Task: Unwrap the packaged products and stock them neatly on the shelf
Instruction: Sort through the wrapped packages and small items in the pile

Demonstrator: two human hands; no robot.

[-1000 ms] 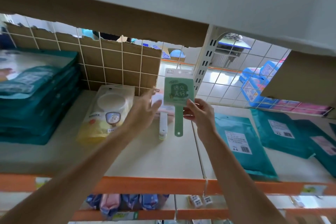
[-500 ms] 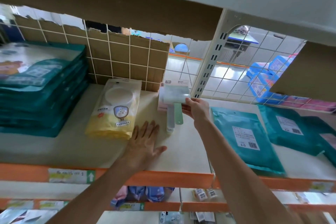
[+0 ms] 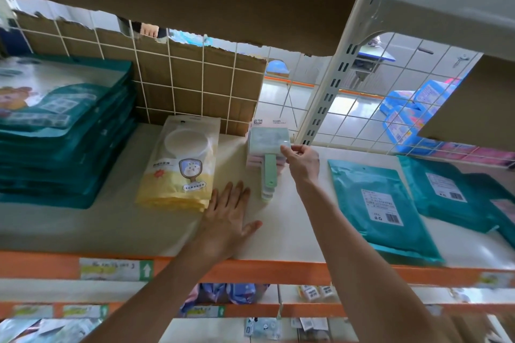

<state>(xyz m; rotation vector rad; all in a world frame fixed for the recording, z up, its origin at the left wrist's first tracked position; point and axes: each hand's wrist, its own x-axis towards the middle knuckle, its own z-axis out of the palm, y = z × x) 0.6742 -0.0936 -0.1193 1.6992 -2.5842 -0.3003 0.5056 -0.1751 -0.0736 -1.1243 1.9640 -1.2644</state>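
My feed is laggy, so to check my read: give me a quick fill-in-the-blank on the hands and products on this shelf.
The right hand pinches the top product of the pile, whose handle is ____.
The left hand lies flat on the shelf and holds ____.
The pouch between the teal stack and that pile is ____.
Missing words: green; nothing; yellow.

right hand (image 3: 302,164) on green mirror (image 3: 267,139), apparently atop pink ones (image 3: 251,160)
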